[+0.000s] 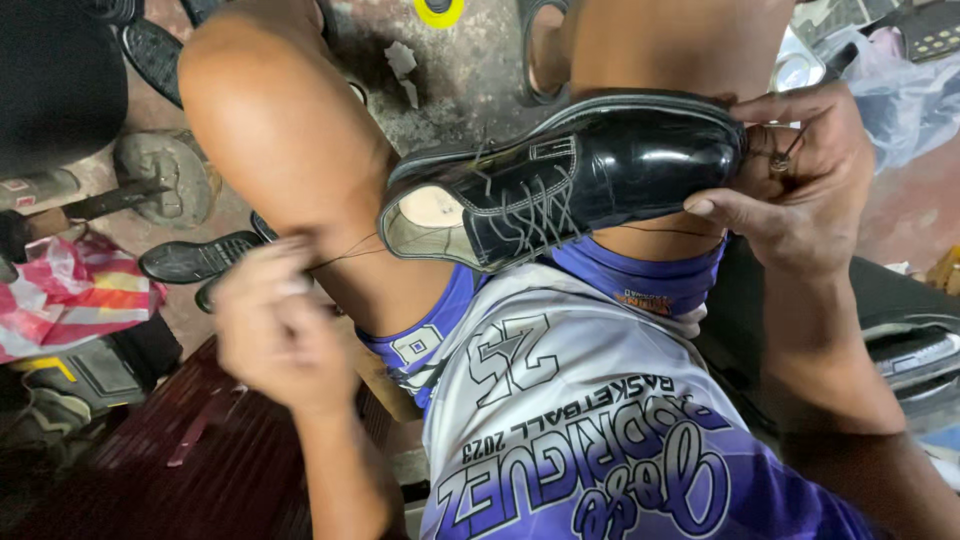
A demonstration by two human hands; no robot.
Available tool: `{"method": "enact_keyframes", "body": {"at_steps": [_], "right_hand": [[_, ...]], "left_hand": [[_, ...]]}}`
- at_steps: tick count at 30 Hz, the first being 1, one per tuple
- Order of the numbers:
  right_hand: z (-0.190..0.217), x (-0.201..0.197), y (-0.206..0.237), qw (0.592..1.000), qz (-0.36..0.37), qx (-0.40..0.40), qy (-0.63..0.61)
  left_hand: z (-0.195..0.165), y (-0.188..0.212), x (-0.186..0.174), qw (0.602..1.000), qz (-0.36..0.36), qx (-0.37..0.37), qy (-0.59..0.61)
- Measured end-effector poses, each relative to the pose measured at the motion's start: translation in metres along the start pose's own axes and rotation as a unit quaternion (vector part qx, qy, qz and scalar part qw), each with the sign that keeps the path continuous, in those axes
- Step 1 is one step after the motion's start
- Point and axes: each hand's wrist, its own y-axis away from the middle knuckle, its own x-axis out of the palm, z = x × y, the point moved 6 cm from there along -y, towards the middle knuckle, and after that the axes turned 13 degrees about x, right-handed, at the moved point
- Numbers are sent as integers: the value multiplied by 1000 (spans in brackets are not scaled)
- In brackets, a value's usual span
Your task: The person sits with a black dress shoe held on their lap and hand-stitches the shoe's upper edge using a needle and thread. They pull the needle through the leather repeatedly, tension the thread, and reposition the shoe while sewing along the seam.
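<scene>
left hand [270, 325]: blurred, fingers bunched, pinching a thin dark thread [345, 256] drawn taut toward the shoe | right hand [800, 180]: fingers and thumb clasped round the toe | black lace-up dress shoe [560, 180]: on its side across the knees | beyond: loose black sole [195, 258] and hammer [100, 200] on concrete floor [460, 70]
</scene>
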Motion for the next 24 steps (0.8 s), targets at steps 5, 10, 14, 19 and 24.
{"method": "enact_keyframes", "body": {"at_steps": [5, 10, 14, 19, 24], "right_hand": [[-6, 2, 1, 1000, 19, -17, 16], [-13, -9, 6, 999, -14, 8, 51], [-5, -13, 11, 995, 44, -24, 85], [16, -39, 25, 919, 112, -27, 376], [38, -55, 29, 856, 128, -60, 498]], "left_hand": [[-53, -43, 67, 963, 248, 8, 100], [-39, -47, 88, 946, 275, -53, 160], [-47, -49, 96, 937, 264, -93, 211], [-48, -43, 103, 919, 247, -184, 246], [-46, -31, 104, 919, 216, -160, 287]]}}
